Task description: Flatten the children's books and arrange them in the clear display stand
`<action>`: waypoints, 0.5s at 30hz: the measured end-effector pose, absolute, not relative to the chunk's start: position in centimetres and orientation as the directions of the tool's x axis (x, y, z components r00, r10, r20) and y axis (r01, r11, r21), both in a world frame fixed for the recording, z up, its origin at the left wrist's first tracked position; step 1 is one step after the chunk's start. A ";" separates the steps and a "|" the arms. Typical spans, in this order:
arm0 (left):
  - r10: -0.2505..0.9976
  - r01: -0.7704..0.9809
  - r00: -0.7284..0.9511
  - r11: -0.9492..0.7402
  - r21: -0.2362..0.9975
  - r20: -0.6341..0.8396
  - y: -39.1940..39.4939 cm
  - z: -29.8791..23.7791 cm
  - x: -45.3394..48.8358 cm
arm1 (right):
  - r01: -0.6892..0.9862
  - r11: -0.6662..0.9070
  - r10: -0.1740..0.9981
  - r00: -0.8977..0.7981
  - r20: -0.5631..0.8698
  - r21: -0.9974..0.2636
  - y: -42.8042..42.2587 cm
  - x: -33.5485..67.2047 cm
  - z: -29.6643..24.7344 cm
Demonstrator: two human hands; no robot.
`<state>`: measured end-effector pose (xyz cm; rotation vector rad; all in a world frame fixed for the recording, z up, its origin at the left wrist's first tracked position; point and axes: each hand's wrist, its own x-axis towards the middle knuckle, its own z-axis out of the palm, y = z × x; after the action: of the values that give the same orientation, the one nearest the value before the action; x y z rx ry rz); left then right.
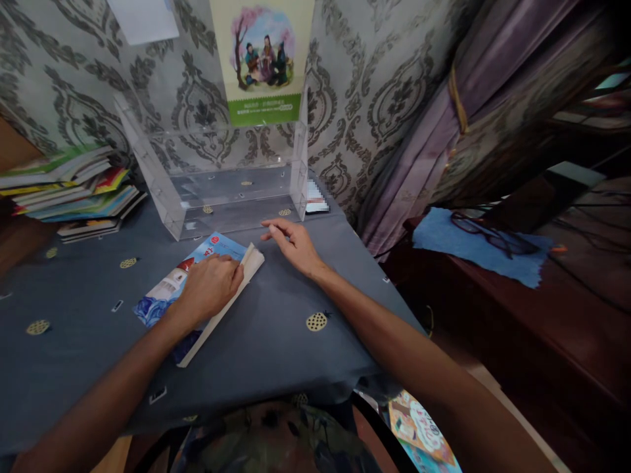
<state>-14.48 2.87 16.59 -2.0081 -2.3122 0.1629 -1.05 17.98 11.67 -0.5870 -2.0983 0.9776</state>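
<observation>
- my left hand lay across a paperback book, its fingers curled in over the cover, seemingly to steady it; whether they gripped it i could not tell, as the fingertips were hidden.
- the book sat aslant, left of centre and on the near side of the clear rack, its glossy blue cover up and a thick, pale block of pages toward the right.
- my right hand was just right of the book's far corner, fingers loosely apart and holding nothing, perhaps placed there to be close to the pages.
- the rack, stiff and see-through, stood far back by the patterned wall, presumably to leave room in front.
- beneath lay a smooth grey tablecloth printed with yellow pineapples.
- at far left, a stack of books lay flat in uneven layers, probably for stability.
- at right, dark-framed glasses rested on a soft-looking blue cloth with jagged edges, likely to spare the lenses.
</observation>
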 end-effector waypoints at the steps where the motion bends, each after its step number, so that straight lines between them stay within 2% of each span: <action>1: 0.990 0.982 -0.139 0.135 -0.128 -0.016 2.9 16.6 -14.5 | 0.089 0.612 0.649 -0.625 0.434 -0.786 17.9 -1.0 11.8; 8: 0.993 0.983 -0.113 0.110 -0.148 -0.016 2.8 16.5 -14.6 | 0.071 0.632 0.626 -0.634 0.454 -0.772 17.0 -1.0 12.4; 13: 0.994 0.980 -0.108 0.107 -0.168 0.002 2.5 16.0 -14.1 | 0.008 0.675 0.540 -0.686 0.487 -0.738 16.5 -1.0 12.5; 15: 0.995 0.983 -0.098 0.097 -0.156 0.002 2.4 15.8 -13.8 | 0.033 0.712 0.500 -0.726 0.473 -0.702 16.5 -0.9 12.4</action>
<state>-13.77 2.39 15.82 -2.0347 -2.2455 0.1743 -0.91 16.47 12.37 -0.4033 -2.2473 0.9038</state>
